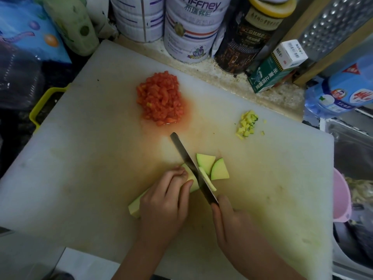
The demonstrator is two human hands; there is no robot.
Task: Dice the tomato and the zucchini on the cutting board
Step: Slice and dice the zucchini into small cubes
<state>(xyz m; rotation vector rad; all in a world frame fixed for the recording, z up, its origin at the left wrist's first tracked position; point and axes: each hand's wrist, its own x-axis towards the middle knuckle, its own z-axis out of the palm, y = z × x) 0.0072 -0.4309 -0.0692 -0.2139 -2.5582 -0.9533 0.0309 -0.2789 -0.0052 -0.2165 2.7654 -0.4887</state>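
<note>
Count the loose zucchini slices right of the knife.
3. One wedge slice lies flat beside the knife; a second wedge lies at its right; a thin slice leans on the blade. Others may hide beneath.

At the far edge, the white tin (189,31) reads "riffney", its first letter cut off, above Chinese characters. Right of it, the green box (268,76) bears Chinese print.

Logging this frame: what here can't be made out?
Head view only.
Handle of the knife: wrapped inside the right hand; only the blade shows.
Middle of the zucchini: covered by the left hand.
Tins at the back: tops cut by the top edge.
Sink contents: dark, cut by the right edge.
</note>
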